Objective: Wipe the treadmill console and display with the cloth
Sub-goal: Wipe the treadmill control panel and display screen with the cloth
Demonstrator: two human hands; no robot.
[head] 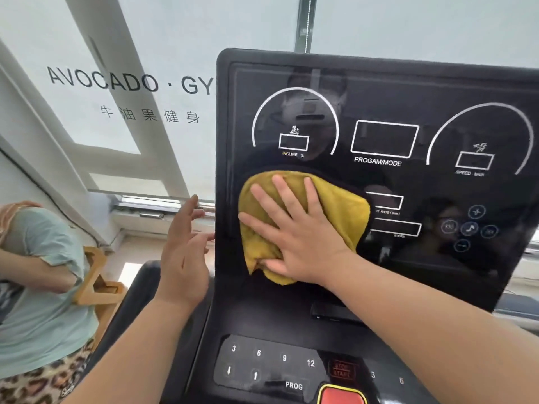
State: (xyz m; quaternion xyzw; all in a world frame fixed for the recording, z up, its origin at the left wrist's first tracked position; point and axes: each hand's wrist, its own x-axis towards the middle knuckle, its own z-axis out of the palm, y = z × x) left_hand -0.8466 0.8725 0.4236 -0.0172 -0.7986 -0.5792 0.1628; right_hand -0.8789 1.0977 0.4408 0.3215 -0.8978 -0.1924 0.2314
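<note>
The treadmill's glossy black display (385,141) fills the right of the view, printed with white gauges and boxes. A yellow cloth (335,205) lies flat against its lower left area. My right hand (294,228) presses on the cloth with fingers spread, palm down. My left hand (183,252) hovers just off the display's left edge, fingers apart, holding nothing. Below the display sits the console keypad (268,363) with numbered buttons and a red stop button (341,395).
Another person in a pale green shirt (38,281) stands at the far left, beside a wooden piece (96,284). A frosted window with gym lettering (131,83) lies behind the display. A padded handrail (140,287) runs under my left arm.
</note>
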